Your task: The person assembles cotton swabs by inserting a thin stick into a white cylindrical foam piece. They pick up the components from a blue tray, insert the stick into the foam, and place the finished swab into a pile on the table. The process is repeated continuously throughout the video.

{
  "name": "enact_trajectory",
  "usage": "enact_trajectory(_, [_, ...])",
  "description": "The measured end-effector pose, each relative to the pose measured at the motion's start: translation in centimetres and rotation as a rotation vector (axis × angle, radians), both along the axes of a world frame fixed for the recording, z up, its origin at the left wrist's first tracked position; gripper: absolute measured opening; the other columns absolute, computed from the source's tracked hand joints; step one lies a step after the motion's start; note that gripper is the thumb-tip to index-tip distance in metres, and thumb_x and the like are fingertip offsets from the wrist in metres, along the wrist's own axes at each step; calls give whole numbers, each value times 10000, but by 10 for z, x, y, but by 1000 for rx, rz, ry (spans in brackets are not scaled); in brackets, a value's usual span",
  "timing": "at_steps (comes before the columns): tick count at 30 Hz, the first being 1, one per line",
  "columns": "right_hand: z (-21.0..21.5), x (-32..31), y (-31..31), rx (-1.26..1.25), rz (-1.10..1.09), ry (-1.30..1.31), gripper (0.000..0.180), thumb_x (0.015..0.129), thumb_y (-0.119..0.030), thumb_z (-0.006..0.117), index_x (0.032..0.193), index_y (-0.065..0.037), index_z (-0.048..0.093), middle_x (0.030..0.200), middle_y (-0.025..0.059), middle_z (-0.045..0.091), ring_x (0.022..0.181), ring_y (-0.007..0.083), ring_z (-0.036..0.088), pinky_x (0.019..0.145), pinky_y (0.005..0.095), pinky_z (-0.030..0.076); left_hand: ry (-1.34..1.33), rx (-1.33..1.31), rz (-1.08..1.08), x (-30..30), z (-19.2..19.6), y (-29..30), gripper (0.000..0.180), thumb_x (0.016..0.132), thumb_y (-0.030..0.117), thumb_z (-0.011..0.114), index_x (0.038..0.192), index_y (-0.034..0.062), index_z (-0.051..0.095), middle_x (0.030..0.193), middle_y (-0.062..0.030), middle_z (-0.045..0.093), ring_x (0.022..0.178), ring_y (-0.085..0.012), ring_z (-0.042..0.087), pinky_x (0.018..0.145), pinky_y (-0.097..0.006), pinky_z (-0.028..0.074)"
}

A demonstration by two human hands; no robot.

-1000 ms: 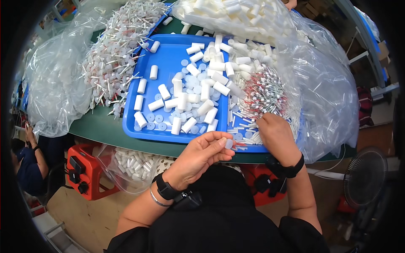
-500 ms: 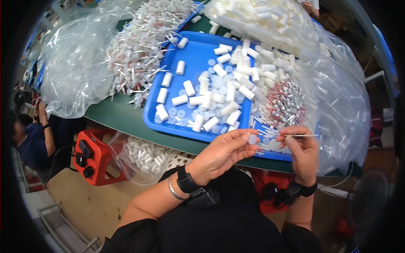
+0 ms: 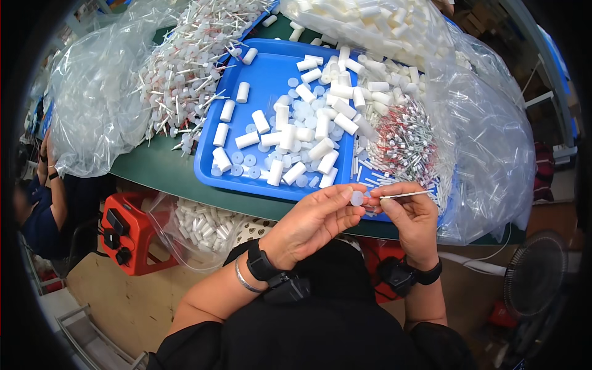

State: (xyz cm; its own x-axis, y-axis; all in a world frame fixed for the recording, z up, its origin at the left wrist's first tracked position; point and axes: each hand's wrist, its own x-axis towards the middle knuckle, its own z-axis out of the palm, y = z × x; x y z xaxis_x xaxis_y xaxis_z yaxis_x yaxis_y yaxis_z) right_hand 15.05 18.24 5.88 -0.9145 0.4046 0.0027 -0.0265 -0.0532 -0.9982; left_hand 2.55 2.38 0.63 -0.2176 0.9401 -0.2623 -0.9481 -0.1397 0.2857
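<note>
Small translucent disc cap (image 3: 356,198) pinched at the left hand (image 3: 314,225) fingertips, just below the blue tray (image 3: 271,74) rim. Thin white stick (image 3: 404,195) gripped by the right hand (image 3: 412,216), tip aimed at the cap. Best held level, centred on the hole, pressed straight in. Loose caps and white tubes (image 3: 290,139) lying beyond.
</note>
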Motion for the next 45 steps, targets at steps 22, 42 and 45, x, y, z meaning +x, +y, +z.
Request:
enact_trajectory(22, [13, 4, -5, 466, 55, -374, 104, 913, -105, 716, 928, -3, 736, 689, 83, 654, 615, 151, 611, 581, 299, 472, 189, -148, 19, 3, 9, -4, 327, 1025, 184, 607, 1287, -10, 595, 1017, -56, 692, 938, -109, 680, 859, -245, 568])
enact_trajectory(42, [-7, -26, 30, 1293, 103, -67, 153, 851, -60, 652, 988, -22, 708, 912, 129, 676, 858, 281, 657, 726, 400, 532, 237, -212, 236, -2, 10, -13, 317, 1036, 284, 589, 1218, 25, 605, 1068, -102, 688, 982, -181, 696, 876, -308, 570])
enact_trajectory(45, [-15, -43, 35, 1511, 276, -67, 118, 784, -36, 622, 894, -29, 665, 940, 112, 639, 916, 265, 635, 742, 384, 531, 237, -234, 233, -2, 10, -17, 320, 1038, 300, 584, 1212, 31, 606, 1065, -110, 684, 994, -192, 697, 880, -311, 568])
